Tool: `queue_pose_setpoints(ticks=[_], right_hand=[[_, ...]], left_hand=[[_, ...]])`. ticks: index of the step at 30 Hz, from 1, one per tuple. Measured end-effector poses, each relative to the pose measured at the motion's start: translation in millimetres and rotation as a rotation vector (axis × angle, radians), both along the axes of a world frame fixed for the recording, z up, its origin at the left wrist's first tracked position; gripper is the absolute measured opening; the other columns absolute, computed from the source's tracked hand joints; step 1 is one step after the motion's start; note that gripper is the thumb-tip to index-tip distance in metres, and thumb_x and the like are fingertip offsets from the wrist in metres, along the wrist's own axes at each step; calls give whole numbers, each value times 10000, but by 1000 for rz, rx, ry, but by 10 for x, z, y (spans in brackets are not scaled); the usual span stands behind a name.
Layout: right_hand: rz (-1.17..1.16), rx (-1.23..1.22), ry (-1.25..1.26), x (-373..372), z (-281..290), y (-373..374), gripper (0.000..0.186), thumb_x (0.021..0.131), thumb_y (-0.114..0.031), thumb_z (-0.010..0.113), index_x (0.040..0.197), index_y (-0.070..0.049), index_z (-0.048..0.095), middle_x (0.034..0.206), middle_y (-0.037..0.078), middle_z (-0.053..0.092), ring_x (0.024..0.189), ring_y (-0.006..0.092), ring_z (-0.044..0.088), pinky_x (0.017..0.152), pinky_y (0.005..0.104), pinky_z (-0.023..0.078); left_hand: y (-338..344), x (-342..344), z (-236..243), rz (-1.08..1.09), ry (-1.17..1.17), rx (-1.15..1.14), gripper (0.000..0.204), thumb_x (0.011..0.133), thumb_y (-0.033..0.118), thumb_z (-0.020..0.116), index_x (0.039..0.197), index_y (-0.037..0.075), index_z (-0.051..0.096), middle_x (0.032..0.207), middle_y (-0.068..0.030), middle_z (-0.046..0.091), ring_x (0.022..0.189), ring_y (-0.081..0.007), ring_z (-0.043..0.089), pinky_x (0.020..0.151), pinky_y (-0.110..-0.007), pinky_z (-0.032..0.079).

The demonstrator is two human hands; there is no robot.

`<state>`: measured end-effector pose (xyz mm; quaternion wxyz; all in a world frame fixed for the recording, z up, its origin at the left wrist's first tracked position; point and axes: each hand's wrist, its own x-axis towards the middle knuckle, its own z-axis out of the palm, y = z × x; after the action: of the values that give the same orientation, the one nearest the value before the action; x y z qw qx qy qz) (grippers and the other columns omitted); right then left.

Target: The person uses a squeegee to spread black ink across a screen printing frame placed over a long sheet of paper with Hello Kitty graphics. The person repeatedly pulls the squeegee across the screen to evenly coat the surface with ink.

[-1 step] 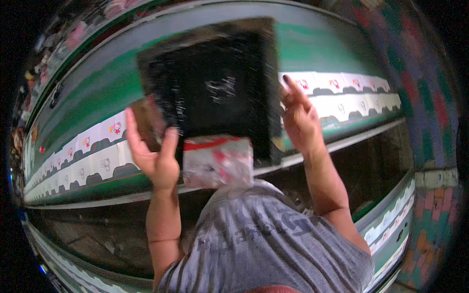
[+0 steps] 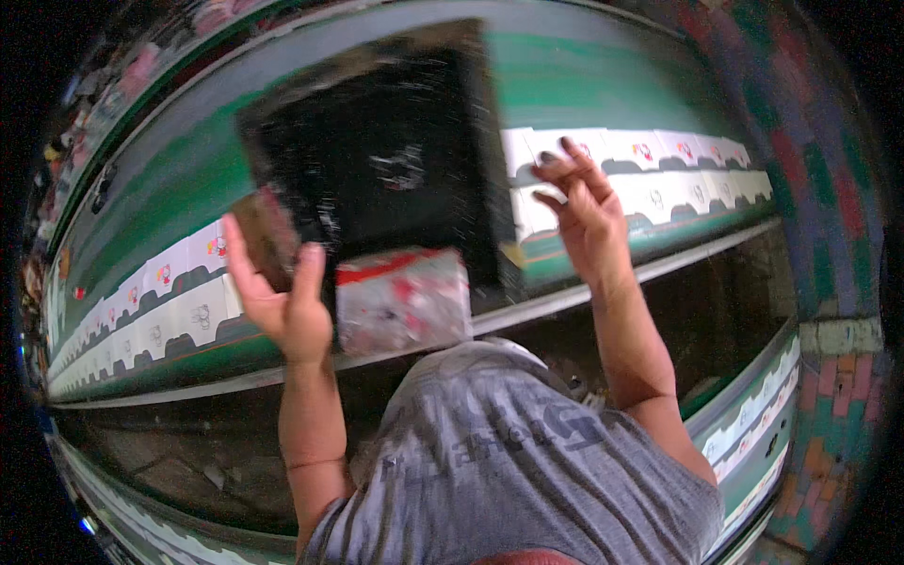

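A dark screen-printing frame [image 2: 386, 104], with a pale drawing in the middle of its black mesh, hangs tilted over the table. My left hand [image 2: 292, 306] grips it at the lower left, fingers and thumb either side of a brown block [image 2: 262, 235] along that edge; whether the block is fixed to the frame I cannot tell. A clear wrapped patch with red marks [image 2: 403, 303] covers the frame's near end. To the right, apart from the frame, my right hand [image 2: 593, 221] is open and empty, its fingers spread, half bent and dark at the tips.
A long green table [image 2: 584, 85] runs across the view. Two rows of white cut pieces [image 2: 650, 193] lie along its near side, the farther row bearing colored cartoon figures. Another table with white pieces [image 2: 753, 414] stands at the lower right. A patterned brick floor [image 2: 838, 405] lies beyond.
The screen-printing frame and my left hand have shifted to the left. My right hand has come clear of the frame's right edge, and its fingers have spread.
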<state>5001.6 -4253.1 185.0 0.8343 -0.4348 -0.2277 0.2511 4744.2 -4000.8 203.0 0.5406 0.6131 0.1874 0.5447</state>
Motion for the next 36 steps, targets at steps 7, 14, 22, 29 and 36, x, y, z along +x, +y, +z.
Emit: queue_pose_setpoints(ticks=[7,14,22,29,36], right_hand=[[-508,-582,-319,239,-766,-1094,374,971,49,841,1340,4,794,982,-6,752,924,94,702,863,265,585],[-165,-865,-478,-495,-1540,-1138,271,973,90,817,1218,-26,812,989,45,811,933,145,752,869,320,614],[147,-777,-506,-299,-1766,-1162,686,1055,-157,803,1673,-17,540,1685,178,587,1516,294,586,1254,441,477],[185,-763,-268,55,-1948,-1504,727,1049,-114,799,1695,23,495,1614,162,658,1441,247,633,1239,417,489],[191,-824,-364,161,-1927,-1599,692,1060,-184,807,1666,18,542,1542,172,709,1365,253,688,1188,434,542]], left_hand=[[812,-585,-525,366,219,136,928,948,-100,824,1748,-39,359,1755,-215,464,1583,-293,485,1337,-434,356],[633,-567,-1204,319,415,63,973,885,-39,862,1742,-12,401,1767,-199,464,1611,-305,463,1362,-447,326],[-644,667,-2074,80,407,-23,966,850,-45,825,1723,-26,413,1756,-202,487,1646,-326,438,1380,-462,302],[-1134,1150,-2385,46,460,-24,962,841,-34,815,1718,-23,419,1740,-215,503,1622,-355,475,1368,-462,333],[-1175,1194,-2454,43,500,-102,979,811,-26,849,1706,0,455,1712,-194,544,1590,-325,514,1353,-450,357]])
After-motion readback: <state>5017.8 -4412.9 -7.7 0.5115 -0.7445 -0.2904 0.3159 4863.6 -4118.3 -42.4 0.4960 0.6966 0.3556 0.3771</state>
